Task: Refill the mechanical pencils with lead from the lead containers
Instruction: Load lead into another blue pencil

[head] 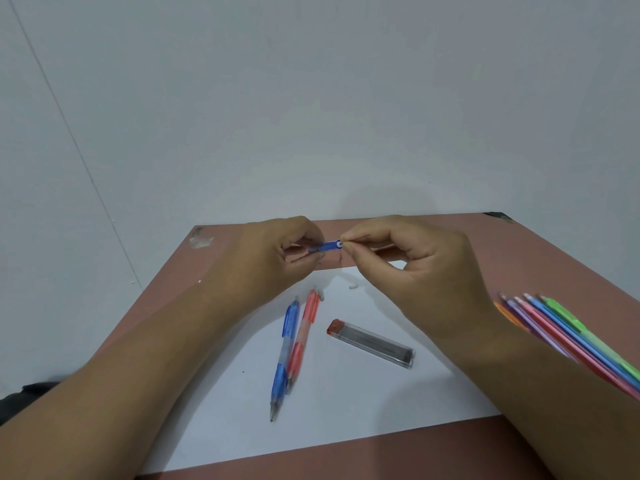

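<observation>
While left hand [277,252] grips blue pencil [325,247], right hand [412,268] pinching at its end

Reddish-brown table [540,258], white paper sheet [346,403], coloured pencils [568,330] at right edge

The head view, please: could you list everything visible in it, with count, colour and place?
Held pencil: one, blue, raised above the table between both hands.
Blue pencil: one, lying on the paper, tip toward the near edge.
Red pencil: one, lying right beside the blue one.
Lead container: one, clear with a red cap, lying on the paper right of the pencils.
Coloured pencils: a bundle, orange, purple, pink, blue, green, at the table's right.
Small white piece: one, on the paper's far part.
Paper: one sheet, white, on the table.
Table: one, reddish brown, against a pale wall.
Left hand: grips the held pencil.
Right hand: pinches at that pencil's open end.
</observation>
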